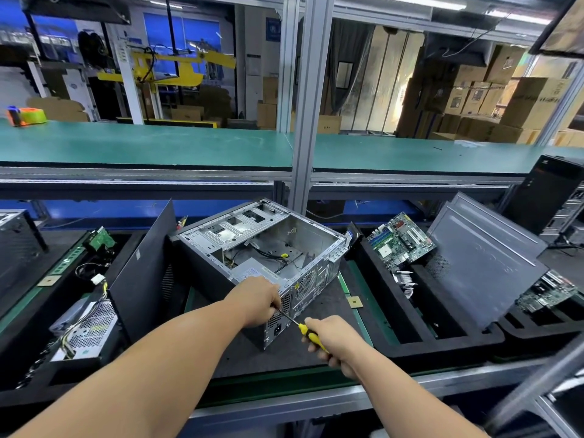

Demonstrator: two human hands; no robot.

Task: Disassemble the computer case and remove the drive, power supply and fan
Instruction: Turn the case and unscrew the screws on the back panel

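The case [268,248] lies on its side on a black mat [319,314] at the middle of the bench, its open side up, wires and the power supply [252,270] visible inside. The left hand [256,300] rests on the case's near rear corner, fingers curled around the screwdriver [303,328] shaft at the tip. The right hand [335,339] grips the yellow handle. A motherboard [399,240] stands in a foam tray [442,339] to the right.
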